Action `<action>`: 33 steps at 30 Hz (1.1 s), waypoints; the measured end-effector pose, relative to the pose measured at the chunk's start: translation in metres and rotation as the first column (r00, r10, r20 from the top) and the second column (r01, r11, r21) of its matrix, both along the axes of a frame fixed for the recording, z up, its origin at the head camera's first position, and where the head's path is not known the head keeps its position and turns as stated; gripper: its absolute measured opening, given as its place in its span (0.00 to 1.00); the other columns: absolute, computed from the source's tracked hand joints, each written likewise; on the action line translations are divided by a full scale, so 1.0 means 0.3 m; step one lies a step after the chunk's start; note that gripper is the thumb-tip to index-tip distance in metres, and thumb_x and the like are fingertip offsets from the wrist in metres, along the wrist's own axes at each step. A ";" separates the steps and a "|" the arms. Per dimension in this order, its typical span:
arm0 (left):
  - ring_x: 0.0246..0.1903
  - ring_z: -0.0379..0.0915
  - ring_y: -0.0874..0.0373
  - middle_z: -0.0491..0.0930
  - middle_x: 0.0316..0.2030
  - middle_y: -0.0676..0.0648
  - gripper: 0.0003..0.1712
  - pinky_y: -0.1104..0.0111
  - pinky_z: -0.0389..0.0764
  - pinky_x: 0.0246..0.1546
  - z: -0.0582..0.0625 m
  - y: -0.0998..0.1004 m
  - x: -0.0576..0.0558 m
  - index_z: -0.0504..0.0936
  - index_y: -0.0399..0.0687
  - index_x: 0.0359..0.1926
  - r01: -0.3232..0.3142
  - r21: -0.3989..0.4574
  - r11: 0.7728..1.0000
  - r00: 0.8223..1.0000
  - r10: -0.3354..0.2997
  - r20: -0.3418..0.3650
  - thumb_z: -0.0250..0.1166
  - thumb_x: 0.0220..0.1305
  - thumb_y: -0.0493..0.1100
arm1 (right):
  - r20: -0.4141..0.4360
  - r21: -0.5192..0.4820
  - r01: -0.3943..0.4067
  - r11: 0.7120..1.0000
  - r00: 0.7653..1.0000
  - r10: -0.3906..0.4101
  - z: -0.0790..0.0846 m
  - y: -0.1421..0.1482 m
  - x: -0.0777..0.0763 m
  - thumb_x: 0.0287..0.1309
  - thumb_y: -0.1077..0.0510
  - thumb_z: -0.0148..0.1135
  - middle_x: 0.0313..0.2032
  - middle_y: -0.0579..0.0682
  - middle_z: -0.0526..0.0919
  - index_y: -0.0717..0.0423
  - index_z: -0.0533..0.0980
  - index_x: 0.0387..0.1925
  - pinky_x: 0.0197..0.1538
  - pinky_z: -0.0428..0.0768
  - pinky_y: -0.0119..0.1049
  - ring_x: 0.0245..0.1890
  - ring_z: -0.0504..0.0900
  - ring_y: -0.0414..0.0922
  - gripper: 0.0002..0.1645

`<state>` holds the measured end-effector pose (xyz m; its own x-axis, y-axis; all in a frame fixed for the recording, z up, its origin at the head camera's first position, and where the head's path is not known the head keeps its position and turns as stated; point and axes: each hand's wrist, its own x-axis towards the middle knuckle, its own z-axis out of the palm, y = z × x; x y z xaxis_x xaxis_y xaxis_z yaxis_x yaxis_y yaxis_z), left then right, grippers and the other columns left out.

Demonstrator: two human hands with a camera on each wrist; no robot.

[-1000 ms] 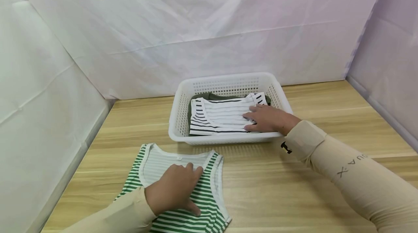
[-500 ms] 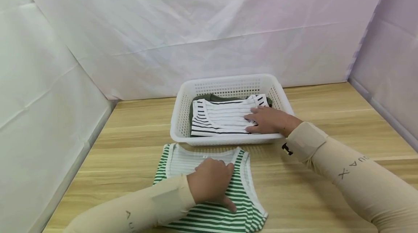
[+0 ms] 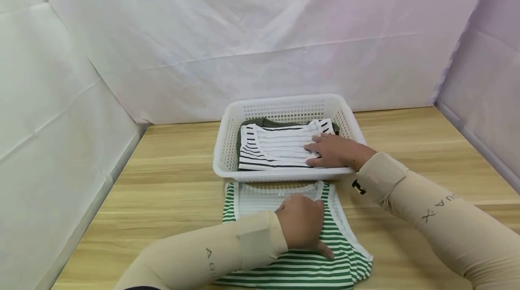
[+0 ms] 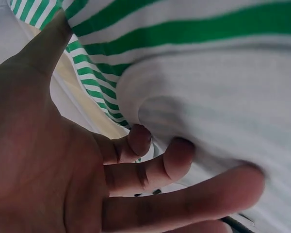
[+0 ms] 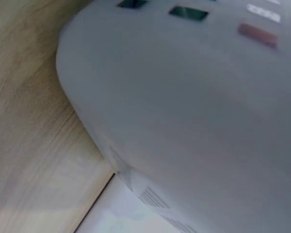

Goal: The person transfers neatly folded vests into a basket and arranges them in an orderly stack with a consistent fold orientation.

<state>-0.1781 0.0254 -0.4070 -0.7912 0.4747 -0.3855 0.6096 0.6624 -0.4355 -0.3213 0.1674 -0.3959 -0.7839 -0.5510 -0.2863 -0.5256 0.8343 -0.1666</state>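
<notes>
A green-and-white striped tank top (image 3: 308,267) lies spread on the table, its neckline against the basket's front side. My left hand (image 3: 302,222) rests on its upper part, thumb pointing toward me. Seen from the left wrist, the thumb and the fingertips (image 4: 242,187) touch the cloth with the hand spread. In the white plastic basket (image 3: 221,163) sits a folded white top with black stripes (image 3: 280,141). Over that top's right side lies my right hand (image 3: 337,150), fingers extended. The right wrist view is mostly filled by the basket's wall (image 5: 174,107).
Beneath the black-striped top, a dark green garment (image 3: 266,122) shows along the back. The basket stands on a wooden table (image 3: 170,168) near the rear edge. White cloth walls (image 3: 243,32) enclose the table behind and at both sides.
My left hand has slid the green-striped tank top to the right, from the front left to in front of the basket. My right hand stays on the black-striped top.
</notes>
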 end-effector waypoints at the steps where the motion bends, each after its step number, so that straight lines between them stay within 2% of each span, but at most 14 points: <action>1: 0.20 0.80 0.59 0.85 0.27 0.54 0.57 0.64 0.79 0.14 -0.002 0.008 0.000 0.77 0.63 0.50 0.012 -0.002 1.000 1.000 -0.012 -0.011 0.48 0.30 0.97 | -0.002 0.002 0.001 1.000 1.000 -0.001 -0.001 -0.001 0.000 0.72 0.38 0.51 0.75 0.66 0.57 0.52 0.64 0.74 0.73 0.57 0.62 0.75 0.53 0.68 0.37; 5: 0.17 0.77 0.60 0.85 0.26 0.57 0.55 0.65 0.77 0.13 -0.010 0.031 -0.005 0.77 0.64 0.47 0.035 0.006 0.999 0.999 -0.035 -0.038 0.45 0.32 0.97 | -0.005 -0.002 0.009 1.000 1.000 -0.009 -0.002 -0.006 0.000 0.71 0.38 0.51 0.75 0.66 0.57 0.52 0.64 0.74 0.73 0.57 0.62 0.75 0.52 0.67 0.37; 10: 0.18 0.77 0.62 0.85 0.30 0.58 0.54 0.66 0.76 0.13 -0.015 0.040 -0.011 0.77 0.64 0.49 0.028 0.032 0.999 1.000 -0.028 -0.002 0.47 0.34 0.96 | 0.012 -0.004 0.024 1.000 1.000 -0.024 -0.006 -0.010 0.000 0.71 0.38 0.52 0.75 0.65 0.57 0.51 0.63 0.74 0.74 0.56 0.62 0.76 0.52 0.66 0.38; 14: 0.22 0.77 0.65 0.86 0.31 0.58 0.54 0.69 0.77 0.20 -0.014 0.032 -0.012 0.77 0.63 0.54 0.034 0.072 0.997 0.999 -0.036 0.024 0.50 0.38 0.93 | 0.010 -0.012 0.032 0.999 0.999 -0.032 -0.008 -0.007 0.000 0.70 0.38 0.52 0.75 0.64 0.57 0.50 0.64 0.74 0.73 0.57 0.62 0.76 0.52 0.67 0.38; 17: 0.25 0.77 0.66 0.84 0.31 0.58 0.48 0.70 0.77 0.24 -0.013 0.021 -0.006 0.77 0.62 0.52 0.063 0.094 0.994 0.998 -0.066 0.022 0.52 0.44 0.90 | 0.000 -0.034 0.035 0.999 0.999 -0.035 -0.012 -0.003 -0.004 0.70 0.39 0.53 0.75 0.65 0.58 0.51 0.65 0.73 0.73 0.58 0.62 0.75 0.53 0.67 0.37; 23: 0.25 0.75 0.67 0.81 0.29 0.58 0.41 0.70 0.73 0.20 -0.021 -0.008 0.026 0.77 0.61 0.45 0.166 0.085 0.983 0.985 -0.161 -0.060 0.51 0.52 0.87 | 0.010 -0.071 0.045 0.996 0.999 -0.044 -0.017 -0.003 0.000 0.70 0.39 0.53 0.74 0.65 0.59 0.52 0.67 0.72 0.73 0.59 0.62 0.75 0.54 0.65 0.36; 33: 0.23 0.71 0.66 0.77 0.29 0.59 0.37 0.68 0.70 0.13 -0.036 0.024 0.088 0.76 0.63 0.43 0.177 0.028 0.984 0.977 -0.173 -0.123 0.48 0.55 0.85 | -0.016 -0.075 0.023 0.997 1.000 -0.024 -0.012 0.000 0.001 0.70 0.40 0.54 0.73 0.66 0.62 0.55 0.67 0.71 0.71 0.62 0.61 0.74 0.58 0.65 0.36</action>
